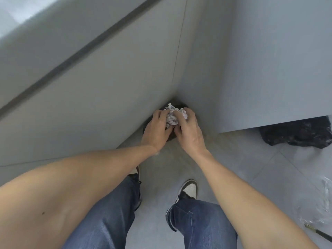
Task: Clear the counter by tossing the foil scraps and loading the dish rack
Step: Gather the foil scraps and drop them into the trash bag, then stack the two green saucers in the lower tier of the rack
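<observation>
A crumpled wad of silvery foil scraps [172, 115] is squeezed between both of my hands, low in front of me. My left hand [156, 130] grips its left side and my right hand [188, 132] grips its right side. Directly beneath the hands a dark, round object [177, 106] sits in the floor corner where the cabinets meet; most of it is hidden by my hands, and I cannot tell what it is. The counter top and the dish rack are out of view.
Grey cabinet fronts [89, 87] rise on the left and a grey panel [269, 69] on the right. A black plastic bag [296, 132] lies under the right panel. Clear plastic wrap [323, 203] lies on the tiled floor at right. My shoes [188, 190] stand below.
</observation>
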